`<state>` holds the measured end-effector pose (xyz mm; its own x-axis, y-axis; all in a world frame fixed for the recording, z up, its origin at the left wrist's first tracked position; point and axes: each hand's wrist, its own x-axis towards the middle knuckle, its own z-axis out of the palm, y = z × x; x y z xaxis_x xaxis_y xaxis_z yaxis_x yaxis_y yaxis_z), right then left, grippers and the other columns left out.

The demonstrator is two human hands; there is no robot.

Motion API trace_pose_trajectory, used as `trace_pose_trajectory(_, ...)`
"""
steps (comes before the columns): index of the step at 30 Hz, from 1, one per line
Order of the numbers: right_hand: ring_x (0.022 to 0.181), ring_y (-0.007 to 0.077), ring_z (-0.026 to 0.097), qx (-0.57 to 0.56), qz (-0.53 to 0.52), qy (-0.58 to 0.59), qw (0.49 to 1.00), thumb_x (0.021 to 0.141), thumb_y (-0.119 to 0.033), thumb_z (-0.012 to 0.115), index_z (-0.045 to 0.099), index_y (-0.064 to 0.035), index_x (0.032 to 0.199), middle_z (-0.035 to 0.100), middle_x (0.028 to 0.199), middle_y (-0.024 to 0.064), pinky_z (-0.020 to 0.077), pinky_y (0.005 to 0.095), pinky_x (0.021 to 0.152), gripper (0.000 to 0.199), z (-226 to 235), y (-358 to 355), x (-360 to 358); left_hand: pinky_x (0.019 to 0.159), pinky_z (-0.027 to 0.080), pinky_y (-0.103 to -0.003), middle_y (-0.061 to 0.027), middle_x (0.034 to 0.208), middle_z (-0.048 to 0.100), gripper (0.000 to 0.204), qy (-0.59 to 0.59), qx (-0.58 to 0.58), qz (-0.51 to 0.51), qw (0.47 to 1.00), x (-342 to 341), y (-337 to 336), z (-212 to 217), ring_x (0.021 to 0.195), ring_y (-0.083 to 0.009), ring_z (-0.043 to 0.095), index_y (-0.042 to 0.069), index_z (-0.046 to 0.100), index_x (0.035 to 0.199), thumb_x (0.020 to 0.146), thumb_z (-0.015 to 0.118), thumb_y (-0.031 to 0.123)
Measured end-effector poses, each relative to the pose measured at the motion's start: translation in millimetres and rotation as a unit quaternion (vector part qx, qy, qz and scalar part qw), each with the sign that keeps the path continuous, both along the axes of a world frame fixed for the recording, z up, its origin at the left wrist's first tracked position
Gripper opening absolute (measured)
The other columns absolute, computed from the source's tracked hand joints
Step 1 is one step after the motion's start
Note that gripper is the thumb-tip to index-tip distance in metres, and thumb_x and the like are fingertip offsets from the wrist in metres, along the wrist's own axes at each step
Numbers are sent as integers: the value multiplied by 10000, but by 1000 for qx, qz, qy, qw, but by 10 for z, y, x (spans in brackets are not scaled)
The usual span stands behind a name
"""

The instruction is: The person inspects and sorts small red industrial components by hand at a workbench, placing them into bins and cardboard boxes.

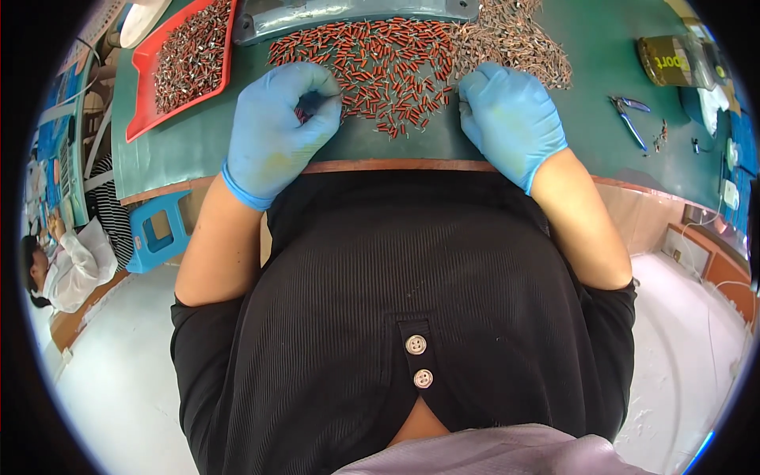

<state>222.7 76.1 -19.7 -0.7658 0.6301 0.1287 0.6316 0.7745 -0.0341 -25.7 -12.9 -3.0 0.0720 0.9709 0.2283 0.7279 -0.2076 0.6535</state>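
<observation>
Both of my hands wear blue gloves with yellowish stains. My left hand (277,131) is curled at the left edge of a spread of small red cylinders with wire leads (396,79). Its thumb and fingertips meet in a loop, and some dark red bits show through the gap. Whether these are held or lie behind is unclear. On the other side of the spread, my right hand (513,119) is closed, fingers bent under. Its fingertips are near a heap of brownish leaded parts (514,39), and whatever they hold is hidden.
A red tray (146,87) of similar small parts stands at the left on the green table (598,119). A grey-green tray edge (356,17) lies behind the spread. Blue-handled cutters (629,123) and a jar (673,62) are at right. Another person (71,265) sits far left near a blue stool (158,229).
</observation>
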Motion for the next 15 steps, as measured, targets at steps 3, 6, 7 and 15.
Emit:
trace_pose_trajectory(3, 702, 230, 618, -93, -12, 179, 979, 758, -21, 641, 580, -47, 836, 599, 784, 84, 499, 321, 628, 103, 72, -11, 32, 615, 456, -241, -23, 774, 617, 129, -148, -59, 47, 986, 113, 45, -38, 679, -99, 581, 46, 614, 905, 780, 645, 49)
trace_pose_trajectory(6, 719, 117, 607, -243, -31, 299, 922, 797, 35, 614, 565, -26, 885, 606, 794, 37, 494, 247, 636, 117, 147, -66, 7, 620, 442, -206, 13, 791, 605, 121, -262, -76, 46, 961, 254, 97, -46, 697, -44, 558, 40, 618, 917, 798, 640, 31)
trace_pose_trajectory(7, 719, 117, 607, -233, -25, 299, 925, 797, 35, 614, 565, -26, 885, 606, 794, 37, 494, 247, 636, 117, 165, -81, -25, 624, 438, -196, 23, 803, 601, 118, -301, -70, 39, 950, 306, 117, -43, 704, -32, 548, 37, 619, 921, 805, 638, 21)
trace_pose_trajectory(15, 772, 91, 606, -477, -95, 464, 741, 862, 41, 583, 593, 26, 1056, 628, 899, 48, 508, 219, 730, 195, 271, -117, -240, 654, 448, -192, 13, 837, 600, 178, -369, -45, 33, 928, 465, 184, 32, 721, -45, 537, 30, 636, 988, 815, 615, -4)
